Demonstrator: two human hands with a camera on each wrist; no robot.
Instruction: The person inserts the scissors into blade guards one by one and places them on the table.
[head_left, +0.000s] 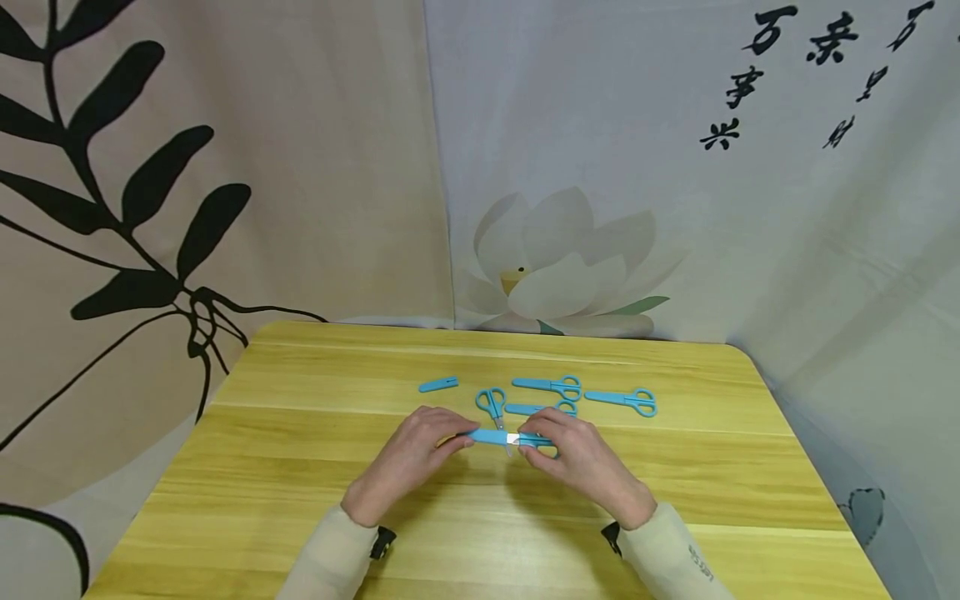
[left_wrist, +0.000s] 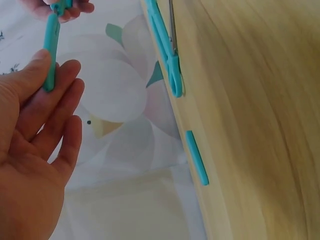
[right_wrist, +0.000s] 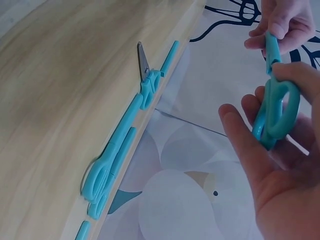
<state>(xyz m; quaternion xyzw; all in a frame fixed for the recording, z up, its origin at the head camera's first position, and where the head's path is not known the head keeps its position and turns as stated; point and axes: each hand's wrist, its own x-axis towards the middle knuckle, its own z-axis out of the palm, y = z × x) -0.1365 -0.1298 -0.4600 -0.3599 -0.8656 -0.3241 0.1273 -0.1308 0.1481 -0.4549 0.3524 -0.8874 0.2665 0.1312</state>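
Observation:
My left hand (head_left: 411, 450) pinches a blue blade sheath (head_left: 487, 436) between thumb and fingers, above the table. In my right hand (head_left: 581, 457) are the blue handles of a pair of scissors (right_wrist: 273, 107), gripped between thumb and fingers. The sheath lies in line with these scissors, over part of their blades, and a short stretch of bare metal shows between sheath and handles. Just beyond the hands, another pair of scissors (head_left: 491, 402) lies with bare blades pointing toward me. Farther left rests a loose blue sheath (head_left: 438, 384).
Several sheathed blue scissors lie right of the bare pair: one at the back (head_left: 547, 385), one at the right (head_left: 621, 399), and one nearer (head_left: 525, 409), partly behind my right hand. The wooden table (head_left: 300, 467) ends at a printed curtain (head_left: 360, 167).

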